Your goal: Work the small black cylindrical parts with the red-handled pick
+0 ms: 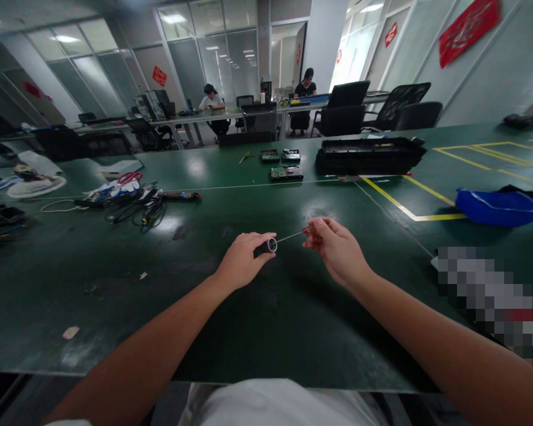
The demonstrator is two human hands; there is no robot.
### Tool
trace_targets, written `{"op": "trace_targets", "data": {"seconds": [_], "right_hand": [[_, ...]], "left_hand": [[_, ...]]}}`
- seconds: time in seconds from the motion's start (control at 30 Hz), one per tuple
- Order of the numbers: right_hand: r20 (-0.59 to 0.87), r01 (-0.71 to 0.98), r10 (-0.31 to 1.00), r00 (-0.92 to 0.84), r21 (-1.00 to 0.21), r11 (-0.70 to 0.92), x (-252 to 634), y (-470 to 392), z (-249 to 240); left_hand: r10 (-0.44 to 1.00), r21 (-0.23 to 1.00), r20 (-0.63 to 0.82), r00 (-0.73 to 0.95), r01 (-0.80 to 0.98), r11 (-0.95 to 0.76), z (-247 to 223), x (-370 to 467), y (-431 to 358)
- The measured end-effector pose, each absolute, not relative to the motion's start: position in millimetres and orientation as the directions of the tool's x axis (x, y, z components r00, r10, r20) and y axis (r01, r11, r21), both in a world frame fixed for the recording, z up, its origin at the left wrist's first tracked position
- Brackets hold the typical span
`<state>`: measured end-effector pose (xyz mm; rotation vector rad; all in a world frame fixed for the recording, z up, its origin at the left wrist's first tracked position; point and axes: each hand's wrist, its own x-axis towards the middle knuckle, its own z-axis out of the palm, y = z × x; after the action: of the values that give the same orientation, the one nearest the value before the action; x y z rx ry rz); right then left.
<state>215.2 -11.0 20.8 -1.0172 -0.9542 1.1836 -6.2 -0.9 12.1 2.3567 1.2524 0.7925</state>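
Near the middle of the view, my left hand (245, 258) is closed around a small black cylinder (271, 244) with a pale ring at its end, which faces right. A thin metal shaft (290, 236) runs from that end to the right. My right hand (333, 245) pinches the shaft's far end, where a reddish translucent handle (310, 229) shows between the fingers. Both hands are above the green table (231, 343), a short gap apart.
Three circuit-board drives (286, 173) and a long black casing (368, 156) lie at the back. Cables (144, 204) are on the left. A blue tray (500, 207) and a pixelated object (488, 296) are on the right. Two people sit beyond.
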Motion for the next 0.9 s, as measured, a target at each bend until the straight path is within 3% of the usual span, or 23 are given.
{"op": "trace_targets", "data": {"seconds": [0.47,0.7,0.9], "right_hand": [[0.152,-0.072,0.983,0.108,-0.985,0.16,214.9,-13.0,20.3],[0.221,0.247,0.975,0.036,-0.947,0.206,221.5,-21.4,34.9],[0.25,0.245,0.966,-0.063,-0.935,0.258,221.1,-22.7,34.7]], "left_hand": [[0.846,0.562,0.293,0.445,0.636,-0.529,13.3,-5.9,-2.9],[0.846,0.548,0.293,0.444,0.648,-0.53,10.9,-7.4,-1.2],[0.848,0.554,0.293,0.442,0.645,-0.527,10.7,-7.7,1.2]]}}
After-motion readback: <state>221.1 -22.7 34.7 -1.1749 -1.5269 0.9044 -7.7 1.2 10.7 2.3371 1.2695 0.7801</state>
